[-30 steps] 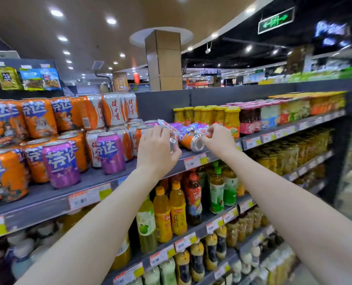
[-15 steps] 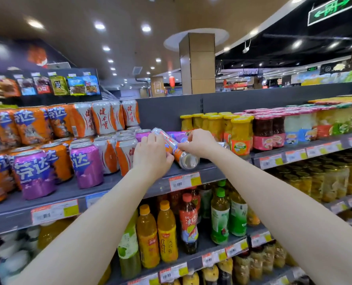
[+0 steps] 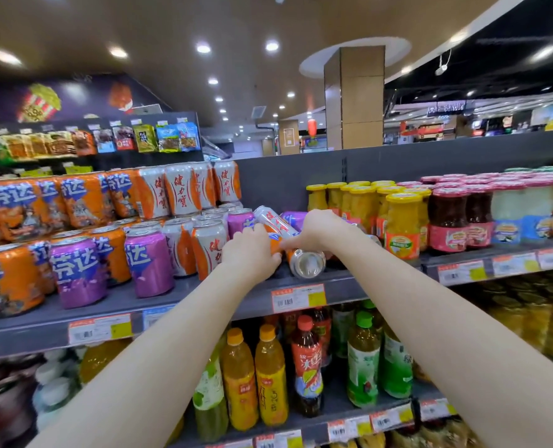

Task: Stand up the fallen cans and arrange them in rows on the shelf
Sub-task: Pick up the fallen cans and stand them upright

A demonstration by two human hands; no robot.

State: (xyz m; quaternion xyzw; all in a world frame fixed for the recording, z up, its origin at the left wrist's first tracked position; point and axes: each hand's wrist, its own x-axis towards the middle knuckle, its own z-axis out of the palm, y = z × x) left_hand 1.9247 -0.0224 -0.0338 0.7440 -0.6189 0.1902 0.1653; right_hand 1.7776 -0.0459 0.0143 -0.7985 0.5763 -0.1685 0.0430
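Observation:
Fallen cans lie in a heap on the grey shelf [image 3: 178, 305] just right of the standing rows. An orange-and-white can [image 3: 306, 261] lies with its silver end toward me, a white-and-red can [image 3: 273, 221] lies tilted on top, and a purple can [image 3: 293, 218] lies behind. My left hand [image 3: 251, 250] is wrapped over the near end of an orange can in the heap. My right hand [image 3: 317, 229] grips the tilted white-and-red can from above. Upright orange, purple and white cans [image 3: 149, 260] stand in rows to the left.
Jars with yellow lids [image 3: 401, 221] and red-lidded jars [image 3: 446, 218] stand close on the right of the heap. Stacked cans [image 3: 184, 192] rise at the back left. Bottled drinks [image 3: 270, 379] fill the shelf below. The shelf's back panel [image 3: 275, 182] is behind the heap.
The view has shifted left and closer to the shelf. Both hands stay on the heap; the left has slid lower onto the orange can, the right remains on the upper can.

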